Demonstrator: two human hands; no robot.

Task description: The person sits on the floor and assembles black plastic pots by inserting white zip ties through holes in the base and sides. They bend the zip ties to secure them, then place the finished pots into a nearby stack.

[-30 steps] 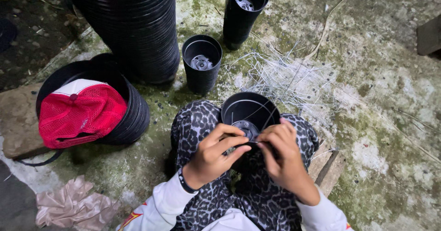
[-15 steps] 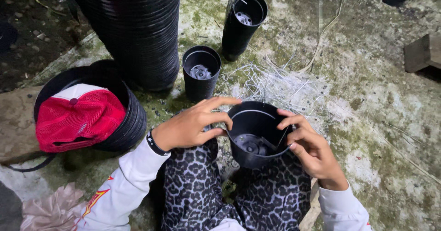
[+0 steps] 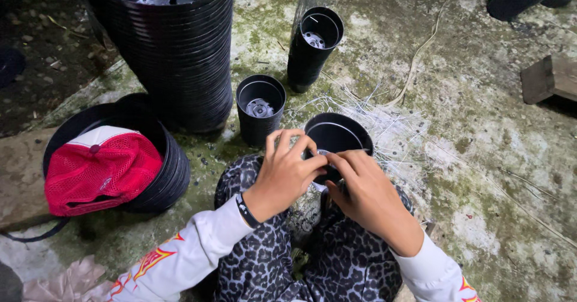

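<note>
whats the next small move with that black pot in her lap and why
Probably keep pinching the thin wire at the near rim of the black pot and work it through. Both the left hand and right hand meet there, fingertips together, and loose wires lie just behind; whether it is threaded yet is hidden.

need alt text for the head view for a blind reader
Both hands, left hand and right hand, meet at the near rim of a black pot on the person's lap. A red cap lies on stacked pots at left.
</note>
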